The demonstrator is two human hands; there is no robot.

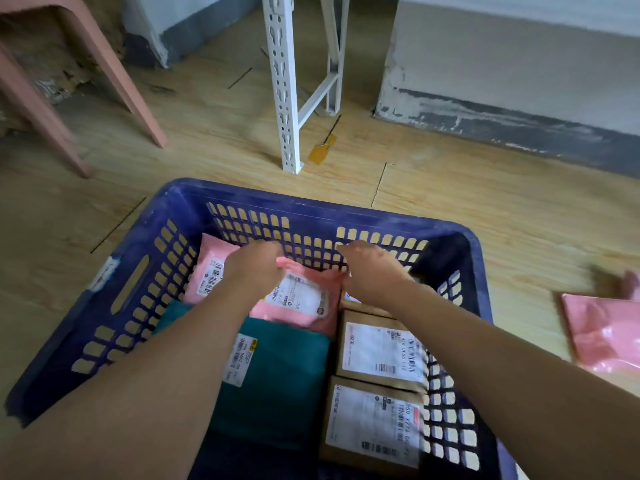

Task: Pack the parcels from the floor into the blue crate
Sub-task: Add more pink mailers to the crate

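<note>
Left hand point(256, 268): inside the far end of the blue crate point(311, 202), back of hand up, fingers curled over the far edge of the top pink parcel point(301, 306), gripping it. A pink corner shows past the knuckles

Right hand point(370, 271): at the right edge of the same parcel, fingers bent toward the crate's far wall. Motion blur here, so cannot tell whether it pinches the parcel or only touches it. Both forearms reach in over the crate's near side

Crate contents, left half: top pink parcel lies label-up and tilted, overlapping a second pink parcel point(207, 268) in the far left corner and the far edge of a teal parcel point(277, 375). The teal parcel lies flat, white label up

Crate contents, right half: near brown box point(374, 420) and middle brown box point(377, 348), both label-up, touching end to end along the right wall

Outside the crate: loose pink parcel point(602, 334) lies on the wood-pattern floor point(450, 220) to the right, near the crate but apart from it

Beyond the crate: white slotted rack upright point(284, 98) stands on the floor, yellow tag point(322, 150) just beside its foot, pink stool legs point(131, 91) at far left
</note>
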